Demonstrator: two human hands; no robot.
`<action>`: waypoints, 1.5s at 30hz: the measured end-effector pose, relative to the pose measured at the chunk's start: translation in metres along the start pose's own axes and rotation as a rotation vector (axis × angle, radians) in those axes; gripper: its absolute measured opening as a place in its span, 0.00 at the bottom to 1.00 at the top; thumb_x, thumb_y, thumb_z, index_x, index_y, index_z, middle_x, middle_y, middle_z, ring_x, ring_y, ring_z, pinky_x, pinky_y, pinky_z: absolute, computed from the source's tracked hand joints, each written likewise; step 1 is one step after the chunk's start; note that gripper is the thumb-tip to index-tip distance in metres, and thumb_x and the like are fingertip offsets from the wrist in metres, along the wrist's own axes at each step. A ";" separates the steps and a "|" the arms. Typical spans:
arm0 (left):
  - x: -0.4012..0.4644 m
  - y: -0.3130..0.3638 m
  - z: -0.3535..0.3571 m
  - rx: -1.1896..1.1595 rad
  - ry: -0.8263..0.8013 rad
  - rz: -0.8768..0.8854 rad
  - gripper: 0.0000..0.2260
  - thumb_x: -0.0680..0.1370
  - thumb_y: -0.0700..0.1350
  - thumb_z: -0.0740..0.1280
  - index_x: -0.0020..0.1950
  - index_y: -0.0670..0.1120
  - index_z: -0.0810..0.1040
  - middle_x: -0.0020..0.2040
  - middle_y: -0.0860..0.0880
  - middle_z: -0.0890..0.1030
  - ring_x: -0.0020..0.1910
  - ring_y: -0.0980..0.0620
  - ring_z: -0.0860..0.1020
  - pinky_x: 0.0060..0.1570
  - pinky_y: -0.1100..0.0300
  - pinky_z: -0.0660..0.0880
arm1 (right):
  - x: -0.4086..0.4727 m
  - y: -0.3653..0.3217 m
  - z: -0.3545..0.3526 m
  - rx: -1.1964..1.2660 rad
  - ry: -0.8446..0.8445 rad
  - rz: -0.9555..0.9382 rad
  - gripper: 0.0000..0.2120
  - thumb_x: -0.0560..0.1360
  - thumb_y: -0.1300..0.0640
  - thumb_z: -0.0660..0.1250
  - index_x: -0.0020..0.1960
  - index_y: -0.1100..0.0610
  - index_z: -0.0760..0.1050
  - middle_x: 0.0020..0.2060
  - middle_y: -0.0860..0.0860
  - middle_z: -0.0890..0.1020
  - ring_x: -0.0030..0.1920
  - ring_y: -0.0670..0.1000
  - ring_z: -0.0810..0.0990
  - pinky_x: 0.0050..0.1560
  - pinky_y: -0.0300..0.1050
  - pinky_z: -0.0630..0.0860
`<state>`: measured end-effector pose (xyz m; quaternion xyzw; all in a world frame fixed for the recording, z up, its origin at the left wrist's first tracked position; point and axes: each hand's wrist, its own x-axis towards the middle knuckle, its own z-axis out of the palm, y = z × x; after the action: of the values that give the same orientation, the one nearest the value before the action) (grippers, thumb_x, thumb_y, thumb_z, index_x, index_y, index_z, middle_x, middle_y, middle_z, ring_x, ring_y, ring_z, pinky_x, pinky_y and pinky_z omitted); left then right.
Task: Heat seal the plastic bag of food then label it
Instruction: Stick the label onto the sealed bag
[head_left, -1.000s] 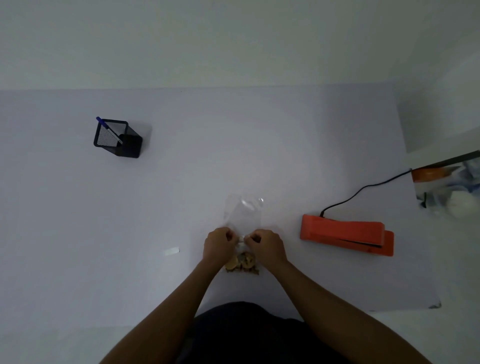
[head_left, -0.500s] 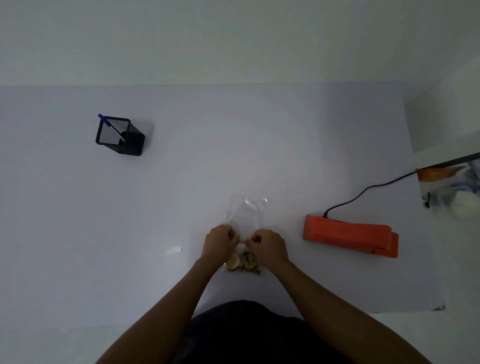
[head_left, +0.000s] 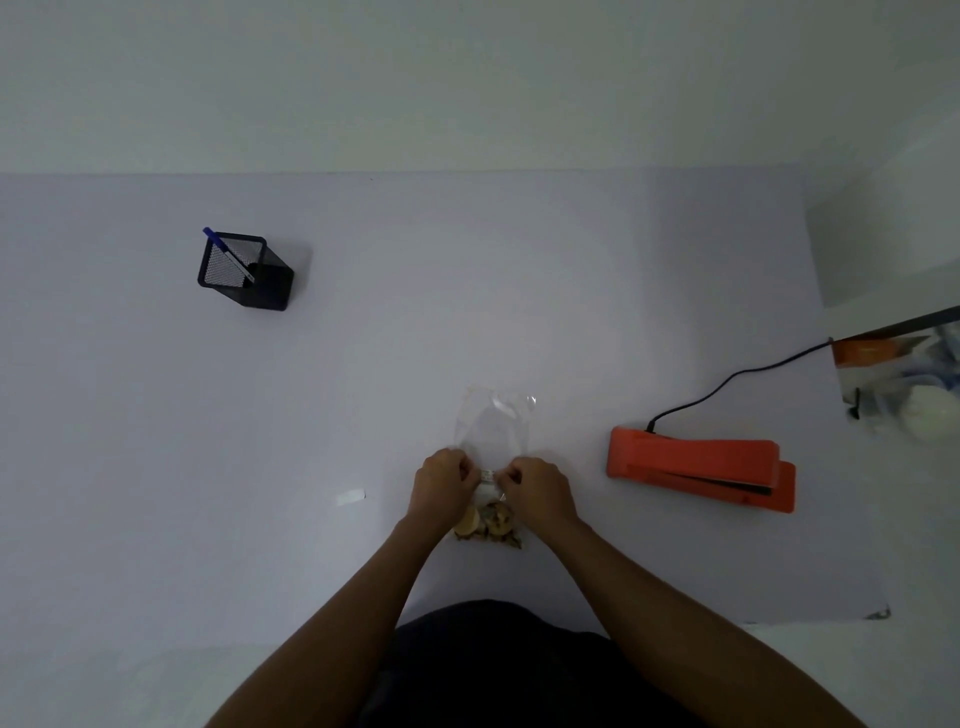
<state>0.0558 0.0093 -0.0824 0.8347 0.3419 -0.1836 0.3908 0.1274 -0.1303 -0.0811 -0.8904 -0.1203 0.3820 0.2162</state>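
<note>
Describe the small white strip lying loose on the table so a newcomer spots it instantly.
On the white table, look just left of the left hand. The small white strip lies flat there, alone, untouched, apart from the plastic bag.

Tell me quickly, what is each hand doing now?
Left hand: fingers curled, pinching the small white label over the plastic bag.
Right hand: fingers curled, pinching the same label's other end.

You see an orange heat sealer (head_left: 698, 472), a black mesh pen holder (head_left: 244, 271), a blue pen (head_left: 228, 255), and brown food (head_left: 488, 525) in a clear bag (head_left: 493, 426).
</note>
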 end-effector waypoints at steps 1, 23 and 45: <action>0.000 -0.001 0.000 -0.009 -0.001 0.001 0.09 0.76 0.43 0.67 0.36 0.46 0.77 0.34 0.51 0.78 0.33 0.53 0.76 0.34 0.62 0.72 | -0.001 -0.001 0.000 -0.001 0.005 0.004 0.14 0.78 0.47 0.65 0.40 0.56 0.79 0.36 0.50 0.82 0.37 0.51 0.80 0.40 0.48 0.77; 0.002 -0.006 0.007 0.004 0.017 0.045 0.08 0.76 0.43 0.67 0.37 0.44 0.78 0.38 0.48 0.79 0.35 0.52 0.77 0.35 0.62 0.73 | -0.002 -0.009 -0.003 0.021 0.054 0.191 0.17 0.72 0.42 0.72 0.35 0.54 0.75 0.32 0.50 0.80 0.34 0.51 0.80 0.27 0.39 0.64; -0.017 0.000 0.038 0.199 0.442 -0.093 0.26 0.72 0.67 0.67 0.55 0.46 0.71 0.51 0.46 0.74 0.50 0.47 0.72 0.45 0.54 0.73 | -0.011 -0.016 0.000 0.050 0.139 0.282 0.19 0.73 0.42 0.71 0.34 0.55 0.73 0.29 0.49 0.75 0.30 0.50 0.75 0.24 0.40 0.60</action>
<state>0.0423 -0.0281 -0.0963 0.8723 0.4373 -0.0470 0.2137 0.1197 -0.1200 -0.0665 -0.9170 0.0308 0.3491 0.1904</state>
